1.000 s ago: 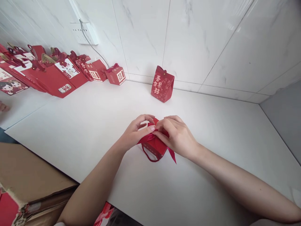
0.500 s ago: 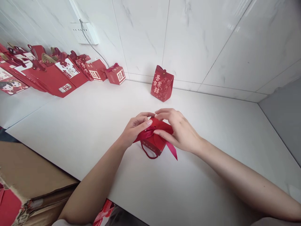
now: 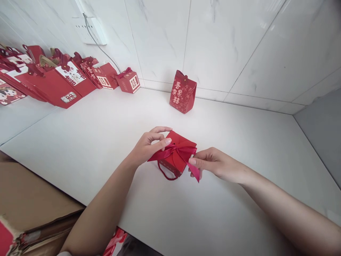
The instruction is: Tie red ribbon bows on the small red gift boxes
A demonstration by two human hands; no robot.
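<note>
A small red gift box [image 3: 182, 140] with overlapping curved top flaps sits on the white table. A magenta ribbon [image 3: 167, 152] is tied in a bow on its lid, and a red cord handle [image 3: 166, 174] hangs at the near side. My left hand [image 3: 150, 144] steadies the box at its left edge, thumb and curled fingers against the lid beside the bow. On the other side, my right hand [image 3: 213, 164] has its thumb and fingers around the ribbon at the box's right corner, near the loose tail; some of its fingertips are hidden.
A red favor box with white characters [image 3: 182, 91] stands by the wall. Several red gift bags [image 3: 50, 85] and small boxes [image 3: 129, 81] line the back left. A socket [image 3: 89, 31] with a grey cable is on the tiled wall. A cardboard box [image 3: 34, 195] stands at lower left.
My right hand has moved from above the lid down and right to the ribbon's right end, uncovering the bow. My left hand stays at the box's left side. The view shifted slightly.
</note>
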